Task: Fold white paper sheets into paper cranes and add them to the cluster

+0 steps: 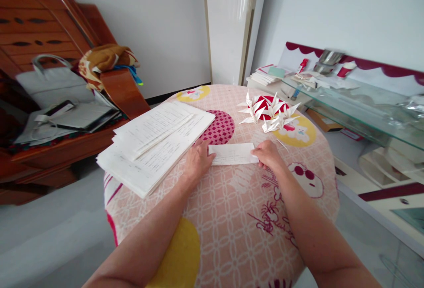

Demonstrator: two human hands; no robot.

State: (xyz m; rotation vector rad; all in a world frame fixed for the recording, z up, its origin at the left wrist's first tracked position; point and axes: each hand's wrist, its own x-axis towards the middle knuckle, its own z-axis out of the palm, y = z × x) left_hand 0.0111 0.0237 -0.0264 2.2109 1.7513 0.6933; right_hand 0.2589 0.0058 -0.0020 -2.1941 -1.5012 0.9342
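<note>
1. From here, the left hand (198,159) grips the paper (232,153) at nine o'clock, the right hand (266,153) at three, perhaps keeping it flat, mid-tabletop (232,217).
2. Sheets (152,142) lie toward ten, cranes (253,113) toward one, seemingly leaving room.

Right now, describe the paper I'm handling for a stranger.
Find the pink patterned tablecloth. Right of the paper stack, nearer the camera than the origami cranes, is a narrow paper rectangle. Only it has the left hand at one end and the right hand at the other.
</note>
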